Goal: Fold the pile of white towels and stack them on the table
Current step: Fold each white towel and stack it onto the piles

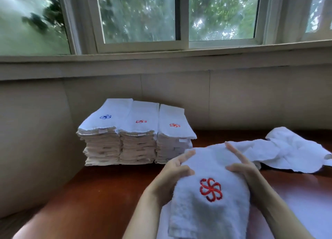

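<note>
A folded white towel [210, 168] with a red embroidered emblem is lifted above the brown table [107, 190]. My left hand [172, 174] grips its left side, thumb on top and fingers along the edge. My right hand [242, 167] grips the right side the same way. Three stacks of folded white towels [136, 140] stand side by side at the back left of the table. The leftmost stack's top towel bears a blue emblem, the other two red ones. Loose unfolded white towels [287, 150] lie crumpled at the right.
A beige wall runs behind the table, with a padded beige surface [32, 145] at the left. A window with a white frame [181, 46] sits above the sill. More white cloth [165, 226] lies under the held towel at the near edge.
</note>
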